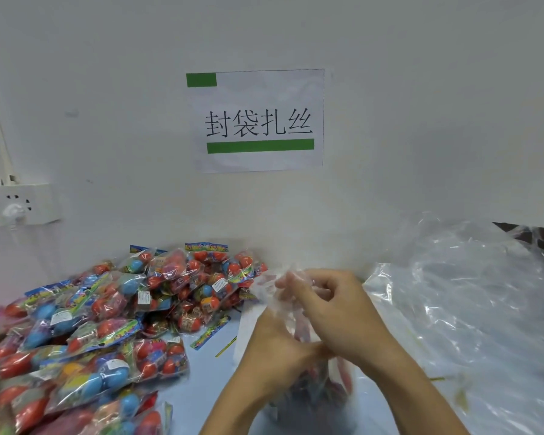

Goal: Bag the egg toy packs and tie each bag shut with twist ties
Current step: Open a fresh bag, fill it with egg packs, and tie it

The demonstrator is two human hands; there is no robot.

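A clear plastic bag [319, 392] with egg toys inside stands on the table in front of me. My left hand [277, 350] grips its gathered neck from the left. My right hand [333, 312] pinches the bunched top of the neck [266, 285] just above. Both hands are blurred by motion. A large heap of egg toy packs [107, 318] in red, blue and yellow covers the table's left side. A yellow-green twist tie [226, 346] lies loose on the table beside the heap.
A big crumpled sheet of clear plastic [471, 302] fills the right side. On the white wall hangs a paper sign [258, 120] with green bars. A socket strip [19, 204] with a plug sits at the left wall.
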